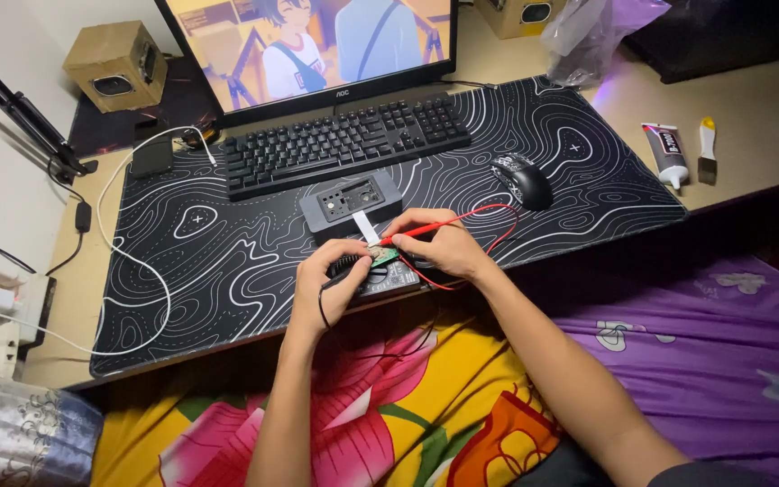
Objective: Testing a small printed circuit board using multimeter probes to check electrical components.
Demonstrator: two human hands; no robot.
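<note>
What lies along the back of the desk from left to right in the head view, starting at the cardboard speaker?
Cardboard speaker → phone → keyboard → mouse → glue tube → yellow-handled scraper.

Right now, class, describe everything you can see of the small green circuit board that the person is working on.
The small green circuit board is mostly hidden by fingers, so only a sliver of green with pale specks shows. It looks like rigid board, held roughly flat above a dark multimeter at the near edge of the patterned desk mat. The left hand pinches its left side; the right hand brings a red probe to its top. A white ribbon strip runs from it toward a grey box behind.
</note>
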